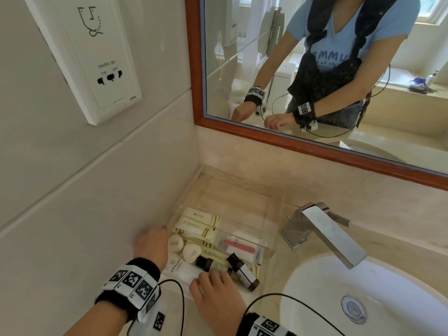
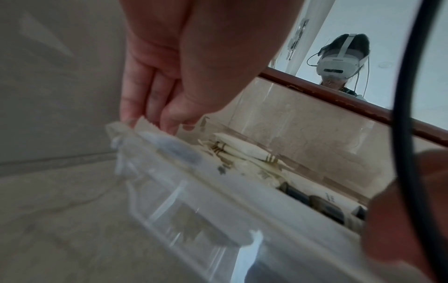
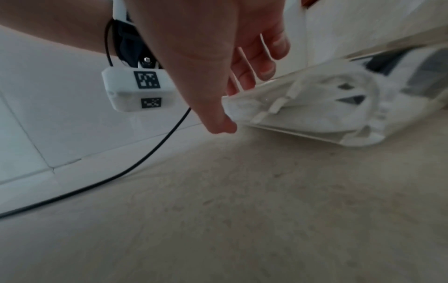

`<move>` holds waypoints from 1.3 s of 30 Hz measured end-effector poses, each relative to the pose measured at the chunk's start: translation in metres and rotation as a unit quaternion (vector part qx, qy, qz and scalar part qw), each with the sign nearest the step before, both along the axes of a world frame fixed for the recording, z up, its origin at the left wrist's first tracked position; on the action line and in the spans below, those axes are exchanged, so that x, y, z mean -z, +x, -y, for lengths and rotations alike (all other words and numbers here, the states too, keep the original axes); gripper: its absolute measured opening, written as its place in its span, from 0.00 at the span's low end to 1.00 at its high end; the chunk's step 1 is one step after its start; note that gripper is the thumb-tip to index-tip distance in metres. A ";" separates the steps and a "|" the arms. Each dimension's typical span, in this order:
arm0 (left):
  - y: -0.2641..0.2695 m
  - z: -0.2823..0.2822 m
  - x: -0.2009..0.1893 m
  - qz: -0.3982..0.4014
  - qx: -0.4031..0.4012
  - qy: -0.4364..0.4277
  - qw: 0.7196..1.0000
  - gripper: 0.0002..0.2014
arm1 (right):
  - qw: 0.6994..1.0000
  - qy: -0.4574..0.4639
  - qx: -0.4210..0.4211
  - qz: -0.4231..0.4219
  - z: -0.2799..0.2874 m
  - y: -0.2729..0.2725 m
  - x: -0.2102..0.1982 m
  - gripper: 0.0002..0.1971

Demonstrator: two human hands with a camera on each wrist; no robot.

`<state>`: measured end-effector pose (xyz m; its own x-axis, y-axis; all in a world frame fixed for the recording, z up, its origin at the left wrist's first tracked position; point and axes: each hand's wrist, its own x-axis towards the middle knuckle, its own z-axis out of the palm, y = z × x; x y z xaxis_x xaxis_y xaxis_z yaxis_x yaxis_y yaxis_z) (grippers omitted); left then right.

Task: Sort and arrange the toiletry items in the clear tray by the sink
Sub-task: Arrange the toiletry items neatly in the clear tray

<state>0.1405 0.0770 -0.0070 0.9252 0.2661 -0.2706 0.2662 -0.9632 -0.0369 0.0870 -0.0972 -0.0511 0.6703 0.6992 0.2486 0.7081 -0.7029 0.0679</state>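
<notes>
Beige marble-look surface (image 1: 315,190) in a hotel-style bathroom, tiled corner on the left, wood-framed mirror (image 1: 315,146) behind, square chrome faucet (image 1: 324,229) over a white sink (image 1: 315,270). Shoved into that corner is the clear tray (image 1: 276,202), with the toiletries piled in its near half: cream sachets with gold stripes (image 1: 198,224), two round white soaps (image 1: 184,247), two dark little bottles (image 1: 232,269) lying on their sides, a pink nail file in a sleeve (image 1: 238,246), a white packet with a logo (image 1: 178,267). The left hand (image 1: 151,243) is at the tray's left wall with fingers fairly straight, so I'd call that grip loose and bracing, not clamped. The right hand (image 1: 215,294) has its fingers curled over the near edge around the white packet; in the right wrist view they look spread over a crinkly white wrapper (image 3: 315,107), and honestly I can't tell if it's pinching anything. What could go sideways: those bottles will roll if nudged, the tray is slick and could skid toward the sink, and the wrist cables (image 1: 174,301) could snag a packet. Readable stuff: the wall plate (image 1: 97,57) says "SHAVERS ONLY" and "CLIPSAL"; packet print is too small to read.
</notes>
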 end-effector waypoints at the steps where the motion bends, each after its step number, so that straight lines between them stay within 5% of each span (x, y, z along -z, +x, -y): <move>1: 0.002 -0.002 0.001 0.005 0.001 -0.001 1.000 0.15 | 1.000 0.007 0.001 0.011 0.002 0.003 -0.004 0.06; 5: 0.010 0.002 -0.006 0.069 -0.016 -0.054 0.996 0.18 | 0.999 -0.035 0.012 0.012 0.017 0.015 -0.021 0.15; 10: 0.022 0.014 -0.008 0.198 0.095 -0.147 0.965 0.28 | 0.992 -0.088 0.050 -0.070 0.032 0.034 -0.012 0.56; 14: 0.028 0.019 -0.004 0.121 0.158 -0.172 0.965 0.31 | 0.987 -0.053 0.096 -0.118 0.032 0.046 -0.011 0.63; 21: 0.034 0.014 -0.005 0.083 0.184 -0.142 0.969 0.35 | 0.979 -0.010 0.116 -0.170 0.036 0.057 -0.004 0.61; 39: 0.058 0.018 0.003 0.146 0.298 -0.051 0.942 0.33 | 0.979 -0.030 0.127 -0.158 0.033 0.063 -0.008 0.60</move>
